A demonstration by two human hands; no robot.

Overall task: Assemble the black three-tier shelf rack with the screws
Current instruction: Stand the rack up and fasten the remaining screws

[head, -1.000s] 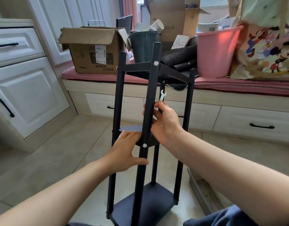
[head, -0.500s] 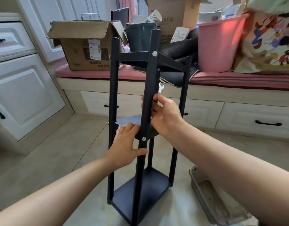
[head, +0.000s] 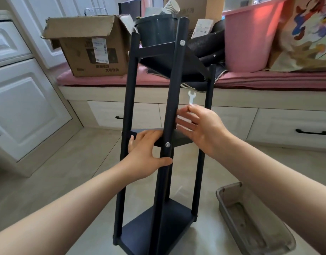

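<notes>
1. Standing upright on the tiled floor (head: 81, 162): black rack (head: 170, 100), three shelves joined by four posts, directly in front of both hands.
2. Middle shelf (head: 178, 138): held by the left hand (head: 145, 155), whose fingers curl over the shelf's front edge while the thumb reaches under to touch the near post.
3. Screw (head: 167, 144): silver head in the near post at middle-shelf level, just right of the left hand's fingers.
4. Second screw (head: 182, 42): in the same post at the top shelf, well above both hands.
5. Right hand (head: 204, 127): fingers spread and mostly straight beside the near post, right of it; thumb and forefinger pinch a small white wrench (head: 191, 97), which stands up above the fingertips.
6. Grey tray (head: 254, 219): on the floor, below the right forearm, right of the rack's bottom shelf.
7. Cardboard box (head: 92, 46), dark bucket (head: 156, 32) and pink tub (head: 250, 37): on the cushioned bench beyond the hands, behind the rack.
</notes>
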